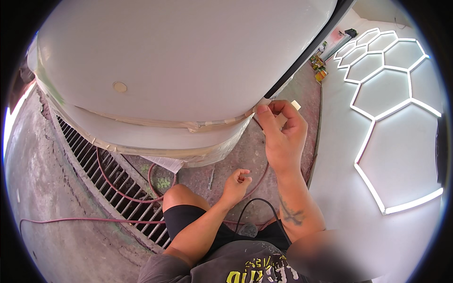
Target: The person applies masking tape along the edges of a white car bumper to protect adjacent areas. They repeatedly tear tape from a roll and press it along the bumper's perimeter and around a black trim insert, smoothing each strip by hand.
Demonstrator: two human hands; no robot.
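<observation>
A large white vehicle body panel (179, 56) fills the upper part of the view. Along its lower seam runs beige masking tape (212, 124), loose and ragged in places. My right hand (286, 137) is raised to the panel's right corner, thumb and fingers pinched on an end of this tape beside a dark vertical trim strip (302, 55). A bit of tan tape also shows between the fingers. Above my knees, away from the panel, hovers my left hand (237, 187). Its fingers are loosely curled in and nothing shows in them.
Masking film (203, 159) hangs below the taped lower edge. A metal floor grate (113, 174) runs along the left, crossed by a red hose (85, 220). A thin metal tool (211, 178) lies on the concrete. Hexagonal lights (377, 118) cover the right wall; cans (319, 70) stand farther back.
</observation>
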